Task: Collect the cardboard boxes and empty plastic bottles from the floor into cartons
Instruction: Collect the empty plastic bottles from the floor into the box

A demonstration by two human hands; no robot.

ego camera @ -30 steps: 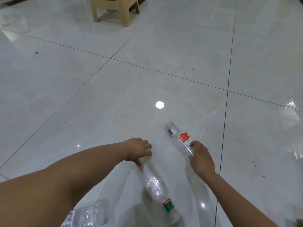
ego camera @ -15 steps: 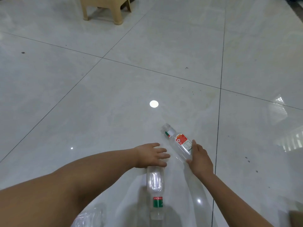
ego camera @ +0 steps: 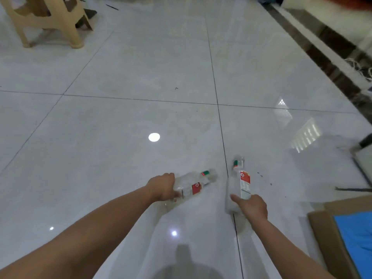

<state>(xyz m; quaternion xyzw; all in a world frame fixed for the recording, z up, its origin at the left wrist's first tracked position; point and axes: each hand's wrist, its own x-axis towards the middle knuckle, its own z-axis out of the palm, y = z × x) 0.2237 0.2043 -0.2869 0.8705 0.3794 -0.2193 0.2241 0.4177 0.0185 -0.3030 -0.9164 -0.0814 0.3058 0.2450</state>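
Two clear empty plastic bottles with red-and-white labels and green neck bands are in my hands, low over the glossy tiled floor. My left hand (ego camera: 163, 188) grips the base end of the left bottle (ego camera: 194, 185), whose neck points up and right. My right hand (ego camera: 250, 206) holds the lower part of the right bottle (ego camera: 240, 182), which points away from me. A cardboard carton (ego camera: 330, 236) with a blue sheet inside sits at the lower right edge, a short way right of my right hand.
A beige plastic stool (ego camera: 48, 21) stands at the far upper left. A dark marble border strip (ego camera: 326, 55) and a raised ledge run along the right side. A dark thin object (ego camera: 354, 189) lies on the floor beyond the carton. Open tiles stretch ahead.
Both hands have closed on their bottles and lifted them off the floor. The left bottle swung from pointing at me to pointing away. The view turned right, bringing the carton into sight.
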